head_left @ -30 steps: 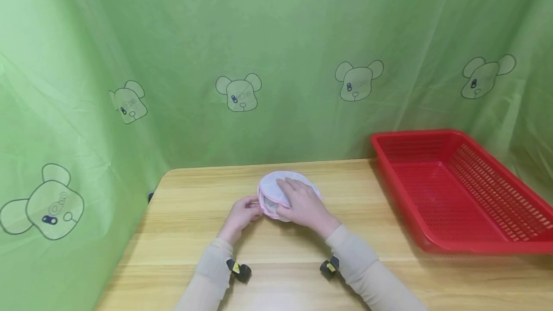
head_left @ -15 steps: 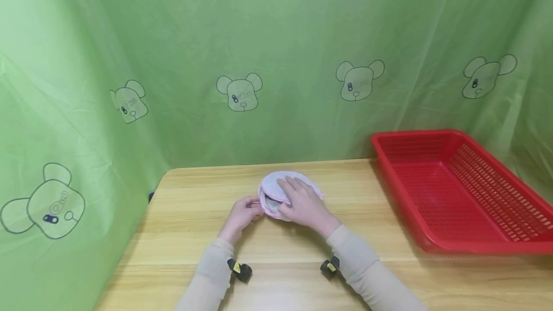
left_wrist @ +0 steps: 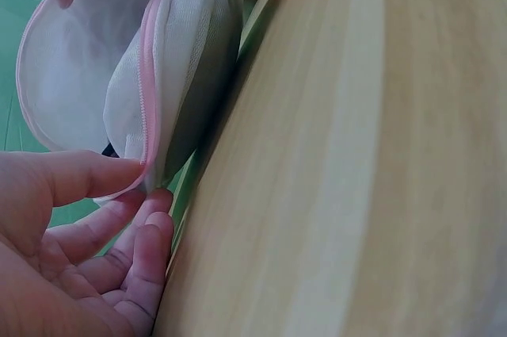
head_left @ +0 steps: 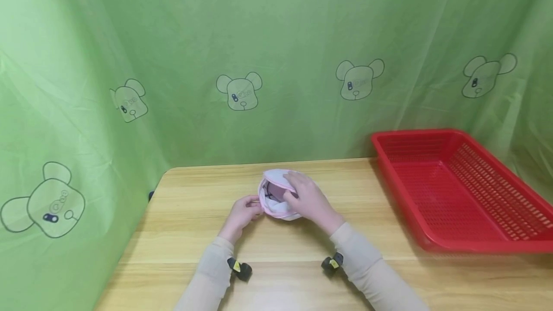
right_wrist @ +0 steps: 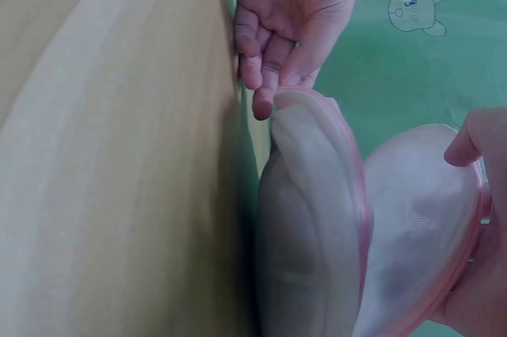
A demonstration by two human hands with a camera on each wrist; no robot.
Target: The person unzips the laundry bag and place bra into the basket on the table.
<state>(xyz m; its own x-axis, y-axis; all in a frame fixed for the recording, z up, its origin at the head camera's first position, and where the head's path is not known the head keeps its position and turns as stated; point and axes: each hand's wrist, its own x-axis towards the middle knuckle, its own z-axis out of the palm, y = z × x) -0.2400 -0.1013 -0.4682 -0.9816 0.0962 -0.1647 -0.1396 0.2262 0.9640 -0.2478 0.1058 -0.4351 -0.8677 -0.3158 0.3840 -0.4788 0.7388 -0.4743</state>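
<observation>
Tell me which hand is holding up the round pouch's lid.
The right hand: it grips the raised lid, whereas the left hand pinches the lower rim of the pouch.

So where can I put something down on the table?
Bare table shows between the left hand and the curtain, between the right hand and the red basket, and between the sleeves. It's crowded at the pouch, where both hands grip it. The basket fills much of the right side.
</observation>
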